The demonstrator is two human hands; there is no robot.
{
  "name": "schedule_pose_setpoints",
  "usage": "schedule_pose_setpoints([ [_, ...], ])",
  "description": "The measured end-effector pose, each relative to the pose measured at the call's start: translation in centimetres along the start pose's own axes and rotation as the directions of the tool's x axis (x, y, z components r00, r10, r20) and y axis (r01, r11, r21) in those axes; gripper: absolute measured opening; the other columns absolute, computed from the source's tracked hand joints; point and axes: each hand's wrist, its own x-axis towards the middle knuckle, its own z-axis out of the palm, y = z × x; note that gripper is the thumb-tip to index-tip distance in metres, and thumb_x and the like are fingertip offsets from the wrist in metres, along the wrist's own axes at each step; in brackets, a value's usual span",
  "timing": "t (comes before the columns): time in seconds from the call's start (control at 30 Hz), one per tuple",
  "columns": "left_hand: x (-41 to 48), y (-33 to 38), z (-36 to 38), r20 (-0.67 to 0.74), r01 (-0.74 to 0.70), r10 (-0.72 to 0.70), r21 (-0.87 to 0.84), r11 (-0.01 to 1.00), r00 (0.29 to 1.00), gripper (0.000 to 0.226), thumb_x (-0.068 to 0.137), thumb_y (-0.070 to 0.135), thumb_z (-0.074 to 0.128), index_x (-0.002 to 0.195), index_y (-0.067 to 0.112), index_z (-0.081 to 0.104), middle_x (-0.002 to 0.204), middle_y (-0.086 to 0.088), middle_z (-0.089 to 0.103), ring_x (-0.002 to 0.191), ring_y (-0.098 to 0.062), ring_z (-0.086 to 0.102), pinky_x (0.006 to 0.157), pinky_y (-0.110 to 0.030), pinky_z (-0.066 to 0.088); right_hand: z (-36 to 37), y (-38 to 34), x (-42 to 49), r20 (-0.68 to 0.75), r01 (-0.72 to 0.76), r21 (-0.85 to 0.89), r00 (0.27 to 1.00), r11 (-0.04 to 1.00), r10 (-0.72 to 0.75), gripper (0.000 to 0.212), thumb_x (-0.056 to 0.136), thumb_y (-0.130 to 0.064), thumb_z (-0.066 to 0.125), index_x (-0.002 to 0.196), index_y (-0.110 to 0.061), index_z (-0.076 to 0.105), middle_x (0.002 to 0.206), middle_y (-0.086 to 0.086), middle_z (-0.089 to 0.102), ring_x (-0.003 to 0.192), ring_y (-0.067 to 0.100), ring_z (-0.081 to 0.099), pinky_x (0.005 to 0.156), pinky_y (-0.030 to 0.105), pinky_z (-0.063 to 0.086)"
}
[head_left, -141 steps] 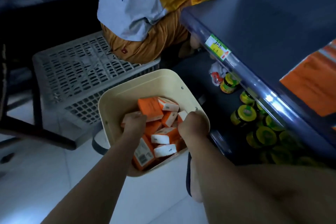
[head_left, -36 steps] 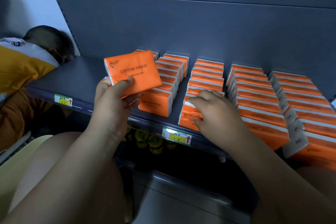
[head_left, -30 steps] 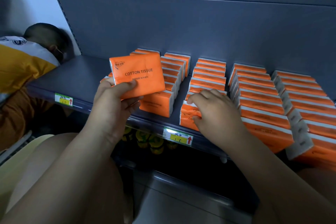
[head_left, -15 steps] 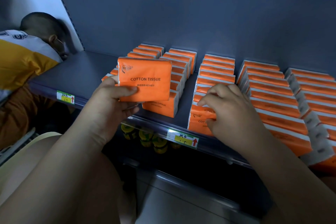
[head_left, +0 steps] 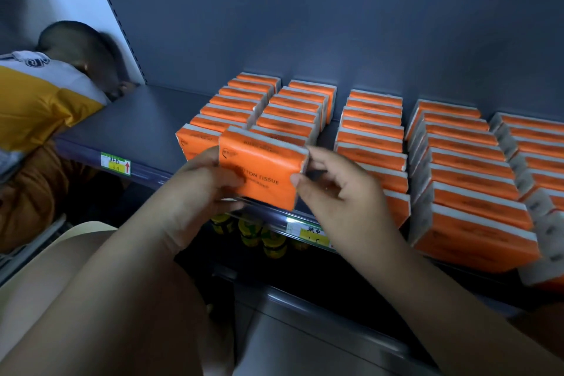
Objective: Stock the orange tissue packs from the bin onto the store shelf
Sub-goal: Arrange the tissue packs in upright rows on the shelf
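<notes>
An orange "COTTON TISSUE" pack (head_left: 265, 168) stands upright at the front of the second row on the dark grey shelf (head_left: 134, 128). My left hand (head_left: 198, 189) grips its lower left corner. My right hand (head_left: 335, 189) touches its right edge with thumb and fingertips. Several rows of orange tissue packs (head_left: 372, 128) fill the shelf from the middle to the right. A sliver of the cream bin (head_left: 88, 227) shows behind my left forearm.
Another person in a white and yellow shirt (head_left: 39, 101) crouches at the left end of the shelf. Yellow-lidded jars (head_left: 259, 235) stand on the lower shelf. Price tags (head_left: 116, 163) hang on the shelf's front rail.
My left hand brought the pack down and right to the front of the second row. My right hand left the third row and came over to the pack's right edge.
</notes>
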Motion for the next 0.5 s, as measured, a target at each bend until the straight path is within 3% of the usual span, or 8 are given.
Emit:
schedule_pose_setpoints([
  [0.13, -0.2, -0.4, 0.2, -0.234, -0.035, 0.121, 0.342, 0.939, 0.965, 0.006, 0.089, 0.028, 0.075, 0.094, 0.025, 0.076, 0.095, 0.0, 0.076, 0.097, -0.023, 0.071, 0.087, -0.041, 0.056, 2.3, 0.4, 0.1, -0.058, 0.087, -0.178, 0.993, 0.98, -0.098, 0.016, 0.088, -0.015, 0.08, 0.103, -0.017, 0.073, 0.104, -0.006, 0.059, 0.093, 0.011, 0.064, 0.086, 0.032, 0.054],
  [0.3, 0.1, -0.3, 0.5, -0.281, 0.066, 0.015, 0.276, 0.959, 0.96, 0.024, 0.072, 0.041, 0.066, 0.093, 0.029, 0.071, 0.09, -0.003, 0.077, 0.091, -0.027, 0.075, 0.091, -0.055, 0.06, 3.9, 0.6, 1.0, -0.054, 0.081, -0.362, 0.993, 0.929, -0.108, 0.01, 0.089, -0.014, 0.076, 0.092, -0.019, 0.068, 0.094, -0.007, 0.054, 0.084, 0.008, 0.057, 0.075, 0.028, 0.051],
  [0.43, 0.7, -0.3, 1.0, -0.268, 0.142, -0.076, 0.239, 0.961, 0.96, 0.031, 0.074, 0.042, 0.064, 0.1, 0.025, 0.068, 0.1, -0.007, 0.076, 0.095, -0.028, 0.074, 0.092, -0.054, 0.059, 4.3, 1.0, 1.5, -0.045, 0.007, -0.422, 0.999, 0.906, -0.029, 0.013, 0.089, -0.011, 0.073, 0.089, -0.021, 0.065, 0.091, -0.008, 0.058, 0.078, 0.003, 0.053, 0.068, 0.007, 0.037],
  [0.5, 1.3, -0.2, 1.3, -0.268, 0.166, -0.116, 0.175, 0.97, 0.957, 0.035, 0.079, 0.046, 0.063, 0.107, 0.026, 0.067, 0.107, -0.006, 0.075, 0.098, -0.028, 0.073, 0.093, -0.052, 0.059, 4.5, 1.2, 1.6, -0.056, -0.025, -0.436, 0.998, 0.9, 0.0, 0.016, 0.089, -0.008, 0.071, 0.089, -0.022, 0.064, 0.094, -0.006, 0.06, 0.08, 0.003, 0.054, 0.069, 0.007, 0.037],
])
